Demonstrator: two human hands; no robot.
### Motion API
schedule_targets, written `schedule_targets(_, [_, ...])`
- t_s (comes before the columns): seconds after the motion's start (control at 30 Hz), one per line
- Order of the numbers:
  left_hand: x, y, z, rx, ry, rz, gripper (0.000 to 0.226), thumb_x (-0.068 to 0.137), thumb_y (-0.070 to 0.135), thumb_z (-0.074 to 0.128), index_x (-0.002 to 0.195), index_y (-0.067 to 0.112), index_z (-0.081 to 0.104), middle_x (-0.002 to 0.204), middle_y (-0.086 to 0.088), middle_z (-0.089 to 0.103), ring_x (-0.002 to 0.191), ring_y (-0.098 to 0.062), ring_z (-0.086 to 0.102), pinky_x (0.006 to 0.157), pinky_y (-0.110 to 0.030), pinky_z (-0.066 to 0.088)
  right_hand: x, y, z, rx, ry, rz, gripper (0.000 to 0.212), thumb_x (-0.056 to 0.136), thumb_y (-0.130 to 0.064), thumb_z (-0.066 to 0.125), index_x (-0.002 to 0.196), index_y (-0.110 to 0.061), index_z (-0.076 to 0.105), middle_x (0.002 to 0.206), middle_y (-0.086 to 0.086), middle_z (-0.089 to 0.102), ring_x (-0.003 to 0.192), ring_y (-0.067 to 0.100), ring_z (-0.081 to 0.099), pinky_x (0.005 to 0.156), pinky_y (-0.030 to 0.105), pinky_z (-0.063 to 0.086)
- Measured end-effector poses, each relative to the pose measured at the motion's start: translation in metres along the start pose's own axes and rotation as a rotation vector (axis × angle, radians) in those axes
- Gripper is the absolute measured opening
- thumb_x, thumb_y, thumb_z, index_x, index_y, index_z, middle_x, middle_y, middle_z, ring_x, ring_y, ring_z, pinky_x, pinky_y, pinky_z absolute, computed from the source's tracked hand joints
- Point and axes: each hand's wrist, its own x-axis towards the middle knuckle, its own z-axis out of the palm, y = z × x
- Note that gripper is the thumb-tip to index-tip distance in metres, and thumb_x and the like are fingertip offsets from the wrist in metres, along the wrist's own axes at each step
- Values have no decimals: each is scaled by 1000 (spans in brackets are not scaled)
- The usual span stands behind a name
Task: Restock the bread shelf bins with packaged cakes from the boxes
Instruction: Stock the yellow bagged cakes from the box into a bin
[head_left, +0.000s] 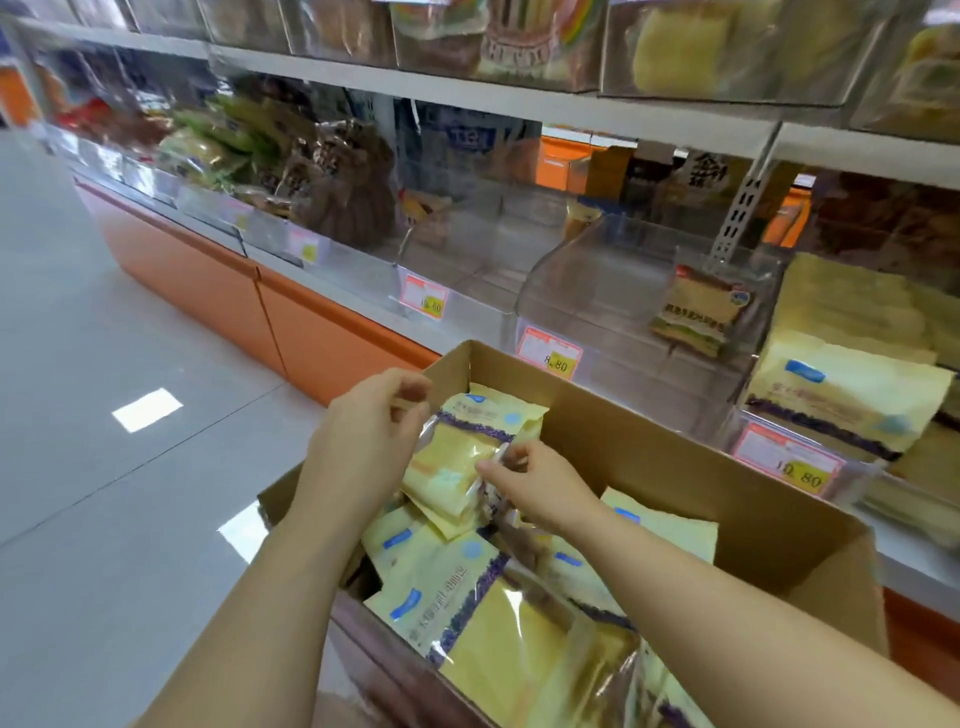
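Note:
An open cardboard box (675, 447) in front of me holds several yellow cake packets (457, 587). One yellow packet (457, 457) is raised above the rest. My left hand (363, 436) pinches its top left edge. My right hand (535, 483) grips its right edge. On the shelf at right, a clear bin (800, 467) with a 10.80 tag holds the same yellow packets (847, 384). The clear bin (597, 312) left of it, tagged 8.80, holds a single sandwich pack (696, 312).
Another clear bin (467, 260) further left looks nearly bare. Brown and green bread packs (291, 156) fill bins at the far left. An upper shelf (519, 104) carries more bins. The orange shelf base (311, 332) borders the grey tiled floor (130, 415) at left.

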Motion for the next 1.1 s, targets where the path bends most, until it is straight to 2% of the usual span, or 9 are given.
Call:
schedule_targets(0.1, [1,0,0,-12,-14,11,20,92,19,58,107,32,63,102,18,64,94,-4,59,87,-38,52,13,-2,15,115,124,30,31,84,-38,66,78,-18,43,75,-3,52,67,14,47,58,26,37])
schedule_targets(0.23, [3,-2,-1,-10,-18,12,20,92,19,58,107,32,63,102,18,64,95,-4,59,87,-38,52,19,0,16,200,207,80,35,83,-20,66,64,-17,37,64,3,46,61,18,42,60,30,36])
schedule_targets(0.47, [2,0,0,-45,-40,38,19,92,26,59,108,36,58,107,18,58,102,-5,57,89,-32,49,-17,-21,-21,72,296,-239,25,84,-18,67,67,-9,50,67,4,51,61,14,44,56,22,35])
schedule_targets(0.57, [2,7,0,-273,-98,-28,34,89,33,64,120,38,51,119,19,56,109,-2,55,90,-25,49,-42,-30,-48,65,328,-396,25,86,-21,68,71,-8,51,66,3,50,58,9,38,52,16,31])
schedule_targets(0.7, [-1,19,3,-569,-240,-97,43,88,26,66,128,24,51,117,12,65,103,-5,64,82,-21,54,-67,-31,-72,134,327,-466,13,86,-20,67,82,-10,62,82,8,69,78,21,60,71,27,49])
schedule_targets(0.8, [-3,28,12,-620,-258,-40,43,88,19,66,128,24,51,116,6,67,100,-9,67,88,-36,55,-76,-22,-78,118,333,-422,11,87,-24,66,87,-13,64,89,7,70,87,22,63,79,38,51])
schedule_targets(0.93, [-5,35,22,-503,-150,70,41,89,16,65,121,35,49,103,13,60,90,1,63,75,-19,52,-78,7,-87,-47,323,-280,16,87,-33,66,100,-24,64,99,-7,68,86,9,61,74,25,50])
schedule_targets(1.0, [-5,37,23,-310,-64,139,42,89,18,65,122,34,48,96,25,54,86,8,57,73,-11,44,-74,31,-95,-263,256,-110,37,86,-36,67,120,-27,56,121,-9,59,102,8,58,85,23,46])
schedule_targets(1.1, [-6,38,23,-179,-16,179,44,90,20,63,129,31,46,94,32,46,89,1,52,76,-25,48,-70,64,-101,-497,94,167,67,84,-37,69,140,-18,39,140,5,46,119,19,53,93,26,45])
